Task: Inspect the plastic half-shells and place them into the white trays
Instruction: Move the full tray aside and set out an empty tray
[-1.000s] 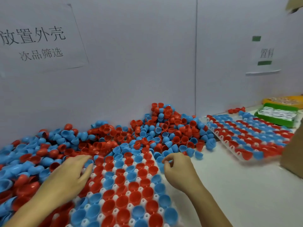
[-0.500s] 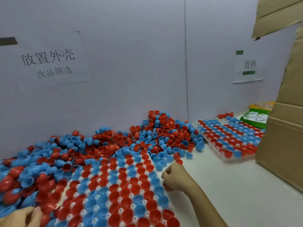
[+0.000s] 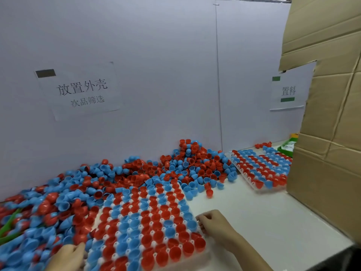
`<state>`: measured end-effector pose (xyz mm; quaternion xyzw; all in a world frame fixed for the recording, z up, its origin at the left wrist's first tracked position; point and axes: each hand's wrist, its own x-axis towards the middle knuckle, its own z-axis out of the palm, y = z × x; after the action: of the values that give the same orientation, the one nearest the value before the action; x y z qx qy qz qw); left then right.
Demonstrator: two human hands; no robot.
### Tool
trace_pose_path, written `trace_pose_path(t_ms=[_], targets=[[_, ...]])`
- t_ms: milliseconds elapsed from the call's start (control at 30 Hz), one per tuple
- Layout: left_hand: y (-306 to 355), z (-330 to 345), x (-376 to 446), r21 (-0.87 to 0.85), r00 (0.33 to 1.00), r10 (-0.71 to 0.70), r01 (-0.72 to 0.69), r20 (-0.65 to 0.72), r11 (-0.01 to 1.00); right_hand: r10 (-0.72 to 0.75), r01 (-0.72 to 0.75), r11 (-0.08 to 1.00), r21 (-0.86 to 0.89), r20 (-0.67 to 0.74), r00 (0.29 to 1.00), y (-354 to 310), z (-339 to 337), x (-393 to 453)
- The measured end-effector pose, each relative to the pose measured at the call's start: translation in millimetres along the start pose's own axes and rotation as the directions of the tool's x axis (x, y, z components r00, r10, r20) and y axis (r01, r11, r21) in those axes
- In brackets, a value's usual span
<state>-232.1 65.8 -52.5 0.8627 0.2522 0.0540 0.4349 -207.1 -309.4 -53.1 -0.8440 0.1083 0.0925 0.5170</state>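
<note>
Two white trays in view. Near tray (image 3: pixel 203 253) sits at the front of the white table (image 3: pixel 263 222), its pockets filled with red and blue half-shells in stripes. Far tray (image 3: pixel 252 183) lies well apart to the right, also filled, partly behind a cardboard box (image 3: pixel 328 153). Loose pile of half-shells (image 3: pixel 136 173) heaped along the white partition wall (image 3: pixel 156 65), spreading left of and behind the near tray.

Right hand (image 3: pixel 216 224): fingers curled, at the right edge of the near tray, fingertips touching its rim; cannot tell whether it has hold of the tray or a shell. Left hand (image 3: pixel 68 258): at the tray's lower left corner, mostly cut off by the frame; its grip cannot be made out.
</note>
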Motion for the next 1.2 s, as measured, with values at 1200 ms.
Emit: trace_pose_path(t_ms=[1200], targets=[[-1.8,-4.9,-23.1,-0.423,0.950,-0.140,0.251,0.278,0.870,0.121,-0.118,0.992,-0.034,0.092,0.988,-20.6,-2.9,18.2]])
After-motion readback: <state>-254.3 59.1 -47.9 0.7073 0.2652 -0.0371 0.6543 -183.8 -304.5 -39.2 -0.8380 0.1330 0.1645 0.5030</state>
